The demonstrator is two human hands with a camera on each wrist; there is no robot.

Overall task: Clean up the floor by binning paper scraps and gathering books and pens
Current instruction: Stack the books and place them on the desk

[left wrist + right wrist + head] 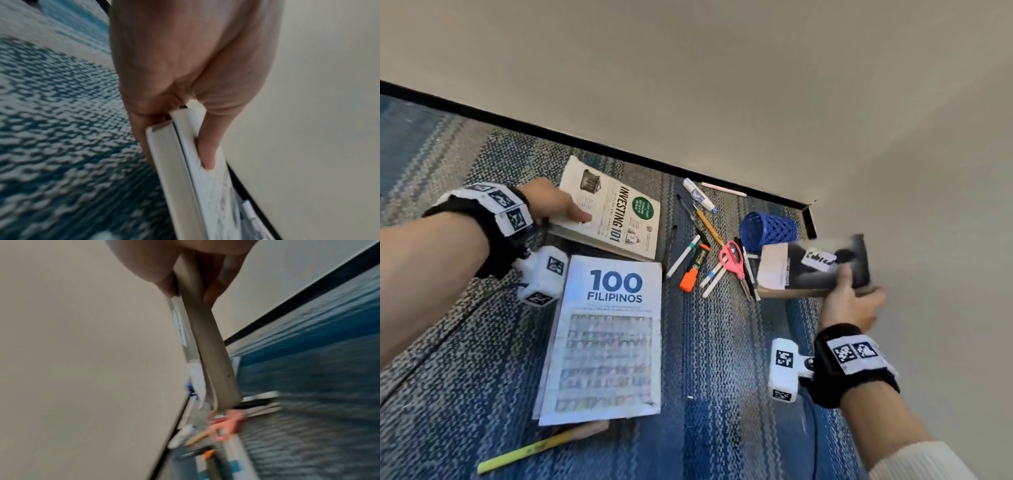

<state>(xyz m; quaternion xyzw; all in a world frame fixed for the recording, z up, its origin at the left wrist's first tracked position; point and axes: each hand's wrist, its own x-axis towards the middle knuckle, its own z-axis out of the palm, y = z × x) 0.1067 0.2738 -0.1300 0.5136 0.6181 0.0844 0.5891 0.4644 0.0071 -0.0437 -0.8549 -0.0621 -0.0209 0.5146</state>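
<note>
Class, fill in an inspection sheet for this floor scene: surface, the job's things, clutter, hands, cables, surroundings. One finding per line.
Surface: blue and grey patterned carpet.
Job's things: Investing 101 book and 100 Filipinos book near each other; pens and markers scattered on the carpet; blue mesh cup on its side.
Clutter: pink scissors among the pens; paper scraps: nothing seen.
Hands: left hand grips the Investing 101 book's edge; right hand holds a dark book off the carpet.
Cables: nothing seen.
Surroundings: beige wall with black baseboard.

Dark book (822, 265) motion-blurred; cover text unreadable.
</note>
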